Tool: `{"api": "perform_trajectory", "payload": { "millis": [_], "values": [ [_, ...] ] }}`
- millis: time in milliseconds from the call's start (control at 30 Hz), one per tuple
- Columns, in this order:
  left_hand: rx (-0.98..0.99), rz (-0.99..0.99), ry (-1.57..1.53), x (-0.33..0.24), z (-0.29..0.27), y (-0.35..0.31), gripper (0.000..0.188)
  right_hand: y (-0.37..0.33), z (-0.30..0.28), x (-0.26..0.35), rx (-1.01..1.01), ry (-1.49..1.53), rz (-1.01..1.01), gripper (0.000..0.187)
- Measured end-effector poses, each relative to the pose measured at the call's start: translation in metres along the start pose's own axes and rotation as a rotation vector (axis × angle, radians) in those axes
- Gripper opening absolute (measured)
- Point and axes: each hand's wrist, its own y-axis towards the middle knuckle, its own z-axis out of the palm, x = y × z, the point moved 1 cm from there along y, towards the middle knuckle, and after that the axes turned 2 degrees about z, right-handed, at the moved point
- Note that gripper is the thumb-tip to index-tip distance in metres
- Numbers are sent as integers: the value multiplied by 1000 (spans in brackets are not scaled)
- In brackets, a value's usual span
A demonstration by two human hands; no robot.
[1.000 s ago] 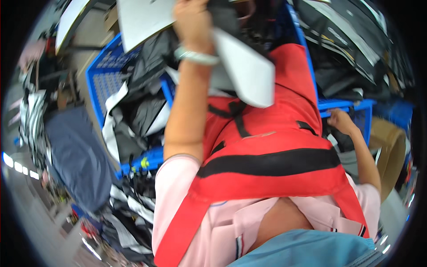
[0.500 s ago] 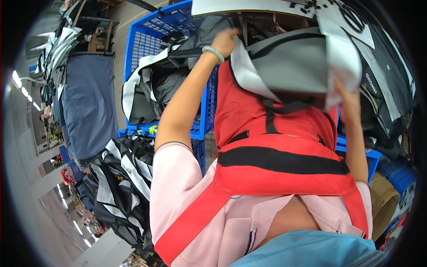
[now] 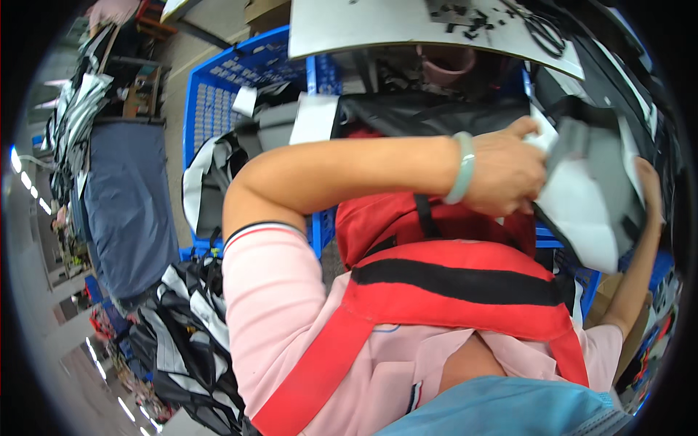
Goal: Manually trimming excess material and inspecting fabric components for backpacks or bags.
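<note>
A grey sewn fabric piece [image 3: 592, 156] with white panels and black edging hangs at the right, held up between my hands. My left hand [image 3: 509, 167] reaches across my body, its fingers closed on the piece's left edge. My right hand [image 3: 649, 192] is at the far right edge of the same piece, partly behind it and blurred; its fingers seem closed on that edge. Below my left forearm, the red apron [image 3: 443, 225] covers my lap. A long dark fabric piece [image 3: 429, 112] with a white end stretches beyond that forearm toward the left.
A blue plastic crate [image 3: 193, 120] with grey and white fabric pieces stands at the left. Ahead is a white tabletop [image 3: 378, 25] with black scraps [image 3: 472, 27]; a pink bucket [image 3: 445, 67] sits beneath. Black and white pieces [image 3: 182, 349] are heaped at lower left.
My left hand has swung from the upper left across to the right. The grey piece has moved right, off my lap, and my right hand has moved further right with it.
</note>
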Motion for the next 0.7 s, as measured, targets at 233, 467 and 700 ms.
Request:
{"api": "perform_trajectory", "payload": {
  "millis": [233, 467, 700],
  "values": [
    [-294, -253, -63, 23, -26, -42, 11, -193, 79, 429, 118, 344, -594, 45],
    [-293, -584, -257, 49, -52, -45, 18, -156, 123, 457, 410, 407, -686, 37],
    [-342, -783, -536, 103, -113, -65, 24, -81, 91, 508, 298, 436, -755, 34]
  ]
}}
